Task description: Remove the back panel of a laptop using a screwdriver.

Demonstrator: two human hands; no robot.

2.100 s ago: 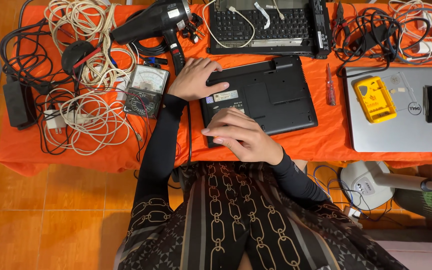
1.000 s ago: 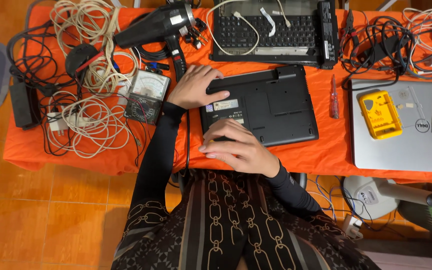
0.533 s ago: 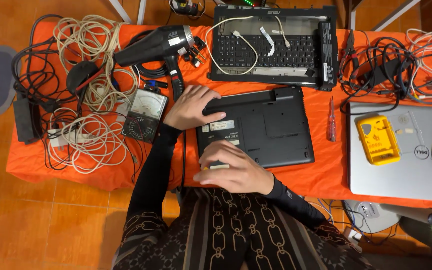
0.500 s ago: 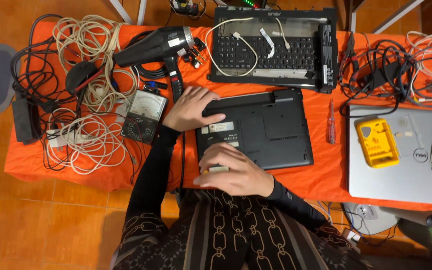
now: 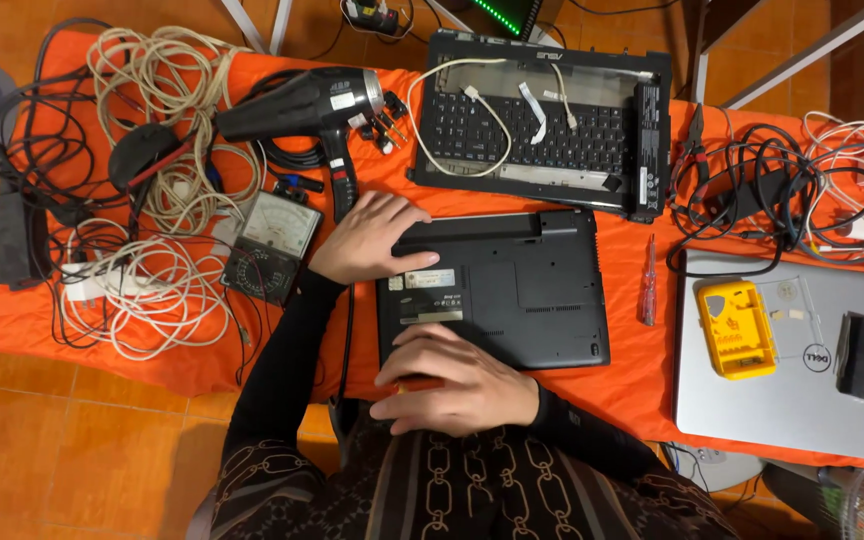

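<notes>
A black laptop (image 5: 512,290) lies upside down on the orange cloth (image 5: 632,380), its underside facing up. My left hand (image 5: 372,238) rests flat on its far left corner, fingers spread. My right hand (image 5: 457,385) lies over the laptop's near left edge, fingers curled; a small orange bit shows under the fingers, but what it is cannot be made out. A red-handled screwdriver (image 5: 649,297) lies just right of the laptop.
Behind the laptop sits an opened keyboard chassis (image 5: 542,125) with loose cables. A black hair dryer (image 5: 302,105), an analog meter (image 5: 272,245) and tangled white cords (image 5: 142,290) lie at left. A silver laptop (image 5: 792,390) with a yellow case (image 5: 737,328) lies at right.
The view has shifted and the scene sits lower and closer in frame. Both hands have stayed on the black laptop, the right hand sliding slightly along its near left edge.
</notes>
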